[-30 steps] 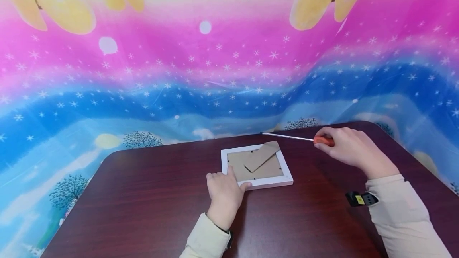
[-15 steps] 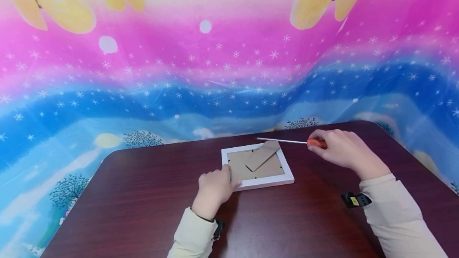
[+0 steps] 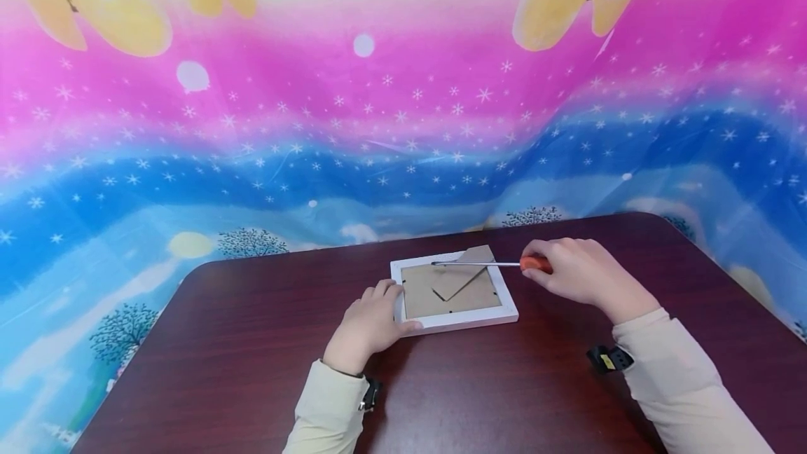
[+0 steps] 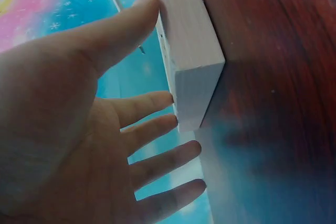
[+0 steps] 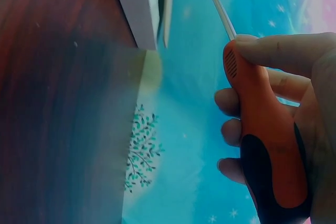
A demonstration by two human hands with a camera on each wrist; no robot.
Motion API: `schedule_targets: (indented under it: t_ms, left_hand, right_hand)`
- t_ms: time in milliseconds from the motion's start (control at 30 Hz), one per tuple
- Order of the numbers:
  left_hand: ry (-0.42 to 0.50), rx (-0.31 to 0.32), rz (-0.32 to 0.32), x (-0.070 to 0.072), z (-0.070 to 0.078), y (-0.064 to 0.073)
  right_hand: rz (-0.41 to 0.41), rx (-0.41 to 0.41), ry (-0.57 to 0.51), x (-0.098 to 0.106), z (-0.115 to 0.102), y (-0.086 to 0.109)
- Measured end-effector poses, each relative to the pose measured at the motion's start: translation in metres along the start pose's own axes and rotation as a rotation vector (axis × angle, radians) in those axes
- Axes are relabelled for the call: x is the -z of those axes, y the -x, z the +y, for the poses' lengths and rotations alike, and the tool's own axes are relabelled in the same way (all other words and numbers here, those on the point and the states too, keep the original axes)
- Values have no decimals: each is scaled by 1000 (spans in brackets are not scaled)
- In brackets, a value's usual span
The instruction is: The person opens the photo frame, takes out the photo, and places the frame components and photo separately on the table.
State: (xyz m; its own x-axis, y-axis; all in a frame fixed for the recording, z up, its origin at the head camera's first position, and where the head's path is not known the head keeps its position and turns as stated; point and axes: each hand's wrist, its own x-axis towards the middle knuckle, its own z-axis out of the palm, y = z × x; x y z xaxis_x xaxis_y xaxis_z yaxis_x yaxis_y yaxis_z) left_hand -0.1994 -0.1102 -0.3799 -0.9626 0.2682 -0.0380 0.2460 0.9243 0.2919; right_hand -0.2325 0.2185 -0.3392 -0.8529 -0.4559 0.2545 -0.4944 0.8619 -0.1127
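Observation:
A white picture frame (image 3: 479, 317) lies back-up on the table, its brown backing board (image 3: 469, 300) and small dark tabs showing. A folded cardboard stand leg (image 3: 474, 277) slants across the board past the far edge. My left hand (image 3: 368, 321) touches the frame's near left corner, thumb on the front side and fingers spread fairly straight in the left wrist view. My right hand (image 3: 583, 268) grips the orange and black handle of a screwdriver (image 5: 270, 129). Its thin metal shaft (image 3: 479, 264) points left over the frame's far part; whether the tip touches is unclear.
The dark reddish wooden table (image 3: 221, 356) has rounded far corners. Behind it hangs a pink and blue cloth (image 3: 353, 125) printed with snowflakes and trees. A black strap (image 3: 610, 359) is on the right wrist.
The right hand has moved left and nearer, bringing the screwdriver's shaft from behind the frame to over it. The left hand has slid left from the frame's near side to its corner.

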Motion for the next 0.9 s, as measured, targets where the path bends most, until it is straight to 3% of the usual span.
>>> schedule_targets:
  t_ms: [900]
  left_hand:
    - [18,-36,8,-4,-10,-6]
  right_hand:
    - [-33,80,-30,-33,-26,-8]
